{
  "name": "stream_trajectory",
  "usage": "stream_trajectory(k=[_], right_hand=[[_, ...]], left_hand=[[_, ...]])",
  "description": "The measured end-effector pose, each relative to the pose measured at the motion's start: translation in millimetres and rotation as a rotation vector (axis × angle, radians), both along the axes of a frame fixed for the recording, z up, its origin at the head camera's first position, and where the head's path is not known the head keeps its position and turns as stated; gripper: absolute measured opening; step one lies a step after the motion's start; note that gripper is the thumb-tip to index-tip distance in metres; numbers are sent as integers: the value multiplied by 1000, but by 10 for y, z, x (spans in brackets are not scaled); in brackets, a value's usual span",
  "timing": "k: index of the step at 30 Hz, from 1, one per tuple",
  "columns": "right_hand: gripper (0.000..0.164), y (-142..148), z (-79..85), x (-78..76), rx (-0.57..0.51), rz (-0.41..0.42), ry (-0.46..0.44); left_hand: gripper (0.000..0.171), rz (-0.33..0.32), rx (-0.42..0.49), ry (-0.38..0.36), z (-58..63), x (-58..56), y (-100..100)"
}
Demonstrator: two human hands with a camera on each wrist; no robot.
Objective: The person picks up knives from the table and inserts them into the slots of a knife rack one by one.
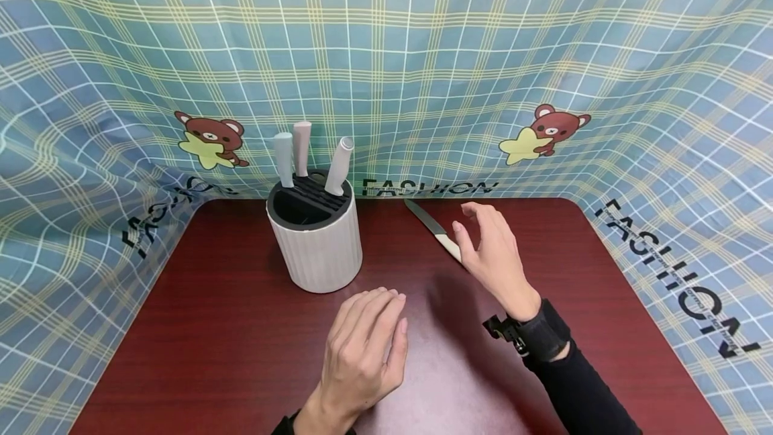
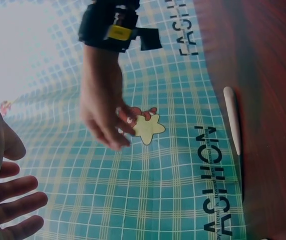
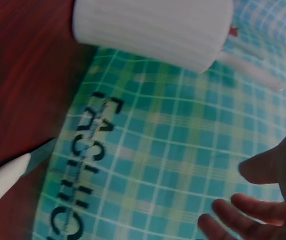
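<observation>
Head view: right hand (image 1: 492, 250) raised above the table (image 1: 241, 341), fingers (image 1: 477, 210) loosely spread and slightly bent, holding nothing. It hovers directly over the handle end of the knife (image 1: 430, 223); contact with the handle cannot be told from this view. Knife lies flat on the table, to the right of the knife block (image 1: 317, 240) and near the table's back edge, pale handle toward the person, grey blade pointing away toward the checked cloth (image 1: 386, 52).

Left hand (image 1: 362, 348) rests palm-down on the table, in front of the knife block and just to its right; fingers straight and close together, gripping nothing.

Knife block: white, ribbed, cylindrical, upright, dark slotted top. Three pale handles (image 1: 302, 150) stand in its slots.

Left wrist view: right hand (image 2: 103, 115) seen clear of the knife (image 2: 231, 120), fingers relaxed and apart, a gap showing between them and the handle.

Right wrist view: blurred; block (image 3: 152, 30) and knife handle tip (image 3: 3, 182) visible, fingers (image 3: 247, 215) spread.
</observation>
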State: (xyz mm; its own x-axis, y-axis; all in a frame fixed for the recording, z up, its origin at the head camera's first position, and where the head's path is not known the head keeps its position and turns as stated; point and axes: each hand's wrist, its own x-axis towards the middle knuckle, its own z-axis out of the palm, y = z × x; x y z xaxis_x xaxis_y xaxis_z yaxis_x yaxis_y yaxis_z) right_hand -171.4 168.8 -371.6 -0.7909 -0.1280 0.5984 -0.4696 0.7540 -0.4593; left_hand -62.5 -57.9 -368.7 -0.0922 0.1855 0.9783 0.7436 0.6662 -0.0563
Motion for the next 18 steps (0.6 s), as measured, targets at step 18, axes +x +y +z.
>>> stream_trajectory(k=[18], right_hand=[[43, 277, -653, -445, 260, -86, -371]], left_hand=[[21, -11, 24, -14, -22, 34, -33]])
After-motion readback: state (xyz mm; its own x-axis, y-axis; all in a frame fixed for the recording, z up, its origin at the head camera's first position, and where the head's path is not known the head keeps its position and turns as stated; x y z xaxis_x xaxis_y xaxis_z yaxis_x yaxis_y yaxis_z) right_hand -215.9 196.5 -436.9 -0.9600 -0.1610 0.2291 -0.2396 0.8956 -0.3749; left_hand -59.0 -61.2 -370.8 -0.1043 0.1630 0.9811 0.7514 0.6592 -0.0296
